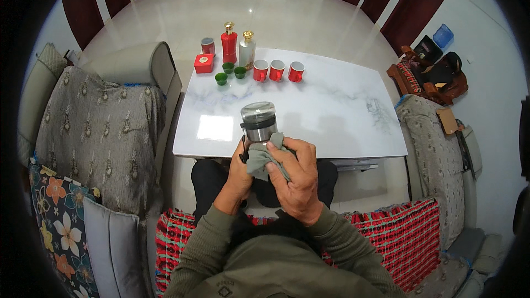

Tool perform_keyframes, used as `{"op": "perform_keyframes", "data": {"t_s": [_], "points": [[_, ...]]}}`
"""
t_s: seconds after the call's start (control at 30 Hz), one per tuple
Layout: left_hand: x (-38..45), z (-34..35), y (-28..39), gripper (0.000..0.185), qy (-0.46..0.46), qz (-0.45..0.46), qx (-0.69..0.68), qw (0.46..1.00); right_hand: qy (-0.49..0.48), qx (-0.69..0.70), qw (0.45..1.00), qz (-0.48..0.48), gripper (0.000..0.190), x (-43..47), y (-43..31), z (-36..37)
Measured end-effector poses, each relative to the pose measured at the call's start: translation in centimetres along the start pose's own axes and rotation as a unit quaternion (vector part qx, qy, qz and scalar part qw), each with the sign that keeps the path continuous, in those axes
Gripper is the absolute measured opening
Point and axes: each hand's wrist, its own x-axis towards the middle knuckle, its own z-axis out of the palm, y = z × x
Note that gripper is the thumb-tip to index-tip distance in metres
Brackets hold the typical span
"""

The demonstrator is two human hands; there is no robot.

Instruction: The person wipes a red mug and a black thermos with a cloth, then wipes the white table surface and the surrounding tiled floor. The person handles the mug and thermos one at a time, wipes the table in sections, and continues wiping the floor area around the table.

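A bottle with a clear lid, a black collar and a steel band (259, 122) is held upright, slightly tilted, over the near edge of the marble-patterned table (339, 120). Around its lower body my left hand (239, 178) is closed; a black strap hangs on that side. My right hand (296, 178) pinches a grey-green cloth (261, 161) against the bottle's side. The cloth and fingers hide the bottle's lower part.
Toward the table's far side stand red-and-white mugs (277, 70), small green cups (221, 78), a red bottle (229, 45), a silvery bottle (247, 51), a red box (203, 63) and a can (208, 46). Covered sofas (99, 132) flank the table.
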Motion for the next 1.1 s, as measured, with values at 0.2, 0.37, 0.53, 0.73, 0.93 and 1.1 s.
{"op": "perform_keyframes", "data": {"t_s": [0.2, 0.37, 0.53, 0.73, 0.93, 1.1], "points": [[-0.7, 0.5, 0.9, 0.062, -0.052, 0.000, 0.024, 0.998, -0.001, 0.085, 0.996, 0.016, 0.028, 1.3, 1.1, -1.2], [-2.1, 1.0, 2.0, 0.097, -0.101, 0.008, 0.000, 0.995, -0.019, 0.359, 0.914, 0.188, 0.022, 2.6, 3.0, -2.0], [-2.4, 2.0, 3.5, 0.100, -0.142, -0.021, 0.051, 0.988, -0.067, 0.533, 0.792, 0.290, 0.022, 2.2, 4.3, -2.5], [-1.7, 2.6, 3.7, 0.096, -0.159, -0.023, 0.048, 0.986, -0.130, 0.587, 0.741, 0.299, 0.030, 2.6, 7.7, -3.7], [-1.5, 3.5, 2.3, 0.087, -0.074, 0.033, 0.051, 0.995, 0.043, 0.462, 0.853, 0.241, 0.031, -0.6, 5.0, -1.7], [-1.8, 4.4, 2.0, 0.103, -0.027, 0.025, 0.145, 0.989, 0.076, 0.246, 0.942, 0.216, 0.027, -2.5, 2.8, -1.2]]}}
